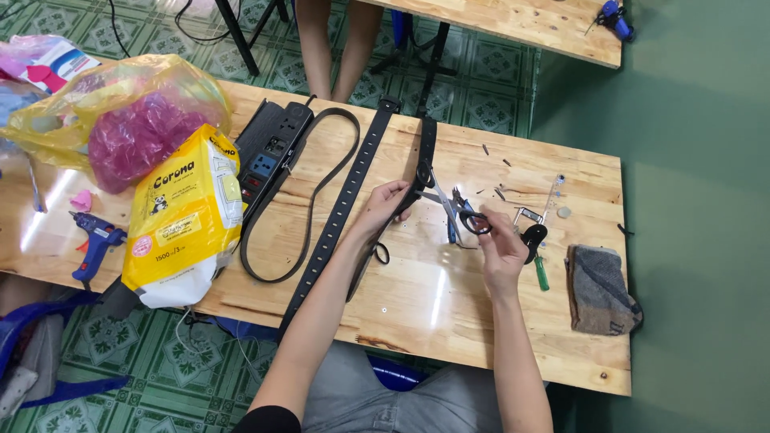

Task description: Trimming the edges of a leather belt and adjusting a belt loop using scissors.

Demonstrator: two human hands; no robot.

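We see the left hand [388,202] at frame centre, fingers pinched shut on a black strap [419,172] that runs from the far counter edge toward us. Right hand [499,247] just right of centre, fingers curled round the black handle loop of the scissors [459,210]; blades point up-left toward the strap and nearly meet the left-hand grip. We can't tell if the blades touch the strap.

A second, wider black strap [341,210] with a row of holes lies diagonally left of the left hand, from the upper centre to the near counter edge. A thin black belt loop [306,210] lies further left, beside a black power strip [269,152].

Right of the right hand: a small metal clamp [526,215], a green-handled tool [541,273], and a folded grey cloth [600,290] near the right edge. Small dark offcuts are scattered above the scissors.

Left of frame: yellow-and-white bag [183,216], a clear yellow plastic bag with pink filling [128,112], blue glue gun [95,240]. All on the wooden counter [417,305].
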